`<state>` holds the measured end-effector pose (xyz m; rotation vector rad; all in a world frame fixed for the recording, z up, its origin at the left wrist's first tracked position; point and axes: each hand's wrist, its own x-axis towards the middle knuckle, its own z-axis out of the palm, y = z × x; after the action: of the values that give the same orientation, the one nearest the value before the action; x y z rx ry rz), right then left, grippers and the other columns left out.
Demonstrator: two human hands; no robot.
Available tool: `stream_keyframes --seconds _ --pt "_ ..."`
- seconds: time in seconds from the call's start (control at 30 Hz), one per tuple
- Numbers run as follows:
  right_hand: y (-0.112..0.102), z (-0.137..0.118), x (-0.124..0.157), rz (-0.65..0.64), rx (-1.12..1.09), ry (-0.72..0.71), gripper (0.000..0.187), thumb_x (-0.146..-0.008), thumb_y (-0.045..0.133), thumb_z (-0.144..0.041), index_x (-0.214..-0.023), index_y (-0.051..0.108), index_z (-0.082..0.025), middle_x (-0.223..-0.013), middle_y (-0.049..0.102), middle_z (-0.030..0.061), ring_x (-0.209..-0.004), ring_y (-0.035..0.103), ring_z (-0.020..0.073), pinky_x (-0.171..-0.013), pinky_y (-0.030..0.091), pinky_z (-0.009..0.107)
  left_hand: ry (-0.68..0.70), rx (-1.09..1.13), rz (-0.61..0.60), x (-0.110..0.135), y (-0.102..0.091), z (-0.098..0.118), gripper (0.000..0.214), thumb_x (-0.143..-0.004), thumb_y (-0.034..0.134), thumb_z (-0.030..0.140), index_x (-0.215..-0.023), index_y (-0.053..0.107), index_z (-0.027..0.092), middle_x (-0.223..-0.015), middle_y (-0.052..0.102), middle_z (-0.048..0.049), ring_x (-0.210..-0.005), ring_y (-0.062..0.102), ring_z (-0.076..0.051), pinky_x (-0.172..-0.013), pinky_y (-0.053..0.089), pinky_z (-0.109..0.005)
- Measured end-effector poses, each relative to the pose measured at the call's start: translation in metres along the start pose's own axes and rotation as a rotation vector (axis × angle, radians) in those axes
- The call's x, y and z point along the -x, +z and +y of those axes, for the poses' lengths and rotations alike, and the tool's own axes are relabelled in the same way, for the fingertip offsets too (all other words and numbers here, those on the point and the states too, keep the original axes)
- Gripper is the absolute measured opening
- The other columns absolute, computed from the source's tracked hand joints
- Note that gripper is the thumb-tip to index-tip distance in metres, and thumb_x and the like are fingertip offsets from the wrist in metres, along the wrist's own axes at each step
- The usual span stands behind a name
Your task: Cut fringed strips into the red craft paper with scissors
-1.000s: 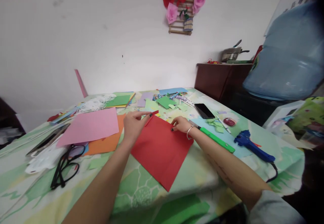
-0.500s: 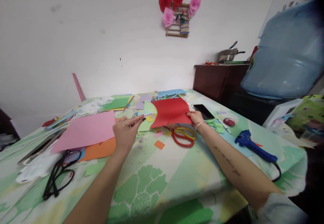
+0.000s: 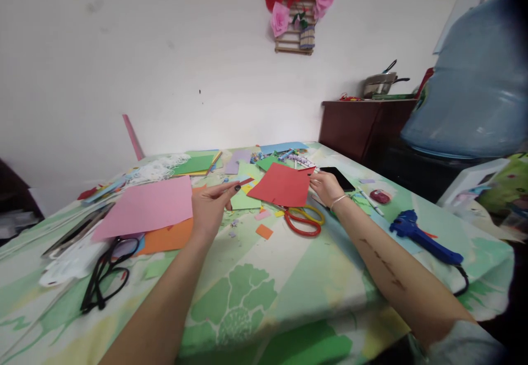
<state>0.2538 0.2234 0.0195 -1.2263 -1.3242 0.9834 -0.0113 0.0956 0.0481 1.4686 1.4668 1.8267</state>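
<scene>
Between thumb and fingertips of my left hand [image 3: 212, 205] is a small narrow strip of red paper [image 3: 247, 181], its end pointing right. My right hand [image 3: 328, 189] is closed at the right corner of a red paper sheet [image 3: 280, 185]. The sheet lies nearly flat, covering the blades of the scissors, whose red and yellow handles [image 3: 303, 230] stick out toward me. A small orange paper scrap [image 3: 264, 232] sits between my arms. Left of my left hand, a pink paper sheet [image 3: 144, 205] overlaps an orange sheet [image 3: 167, 237].
Black-framed glasses [image 3: 103, 282] lie at the left front. On the right are a black phone [image 3: 338, 178], a white pen [image 3: 371, 201] and a blue glue gun [image 3: 424, 240] with a cord. White string [image 3: 159, 168] is heaped behind. A large blue water bottle [image 3: 474, 84] stands far right.
The red sheet has gone from curved and raised to nearly flat on the table. In my left hand, the red strip shows more of its face. The view has shifted slightly.
</scene>
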Motion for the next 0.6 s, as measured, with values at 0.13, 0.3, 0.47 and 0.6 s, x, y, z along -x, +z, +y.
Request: stream_keyframes --seconds 0.13,0.3,0.47,0.6 --pt "-0.005 -0.002 0.003 -0.015 0.273 -0.117 0.029 -0.093 0.057 -0.027 -0.119 0.055 -0.016 -0.119 0.058 0.0093 -0.098 0.061 0.0233 -0.08 0.053 0.043 -0.02 0.05 -0.029 -0.002 0.0 0.002 0.023 -0.067 0.073 0.03 -0.085 0.077 0.017 -0.061 0.071 -0.0037 -0.064 0.064 -0.018 -0.063 0.047 -0.029" --pt "0.011 -0.004 0.023 -0.312 0.641 -0.218 0.028 -0.092 0.057 -0.027 -0.118 0.056 -0.016 -0.119 0.058 0.0092 -0.097 0.061 0.0228 -0.08 0.053 0.041 -0.051 0.053 -0.091 -0.006 -0.003 -0.003 0.022 -0.061 0.078 0.031 -0.079 0.077 0.019 -0.079 0.076 -0.0066 -0.081 0.067 -0.024 -0.072 0.049 -0.031" --pt "0.022 -0.008 0.042 -0.52 0.966 -0.201 0.027 -0.093 0.056 -0.027 -0.118 0.057 -0.016 -0.119 0.058 0.0089 -0.097 0.061 0.0229 -0.081 0.053 0.042 -0.093 0.034 -0.135 -0.006 -0.003 -0.003 0.026 -0.067 0.073 0.041 -0.076 0.077 0.017 -0.072 0.075 -0.0068 -0.076 0.066 -0.023 -0.072 0.05 -0.032" --pt "0.017 -0.014 0.045 -0.516 1.146 -0.143 0.028 -0.093 0.056 -0.027 -0.118 0.056 -0.016 -0.119 0.058 0.0093 -0.097 0.061 0.0233 -0.081 0.053 0.042 -0.108 0.04 -0.136 -0.006 -0.002 -0.004 0.021 -0.067 0.072 0.037 -0.072 0.076 0.017 -0.074 0.074 -0.0066 -0.075 0.067 -0.021 -0.071 0.051 -0.031"
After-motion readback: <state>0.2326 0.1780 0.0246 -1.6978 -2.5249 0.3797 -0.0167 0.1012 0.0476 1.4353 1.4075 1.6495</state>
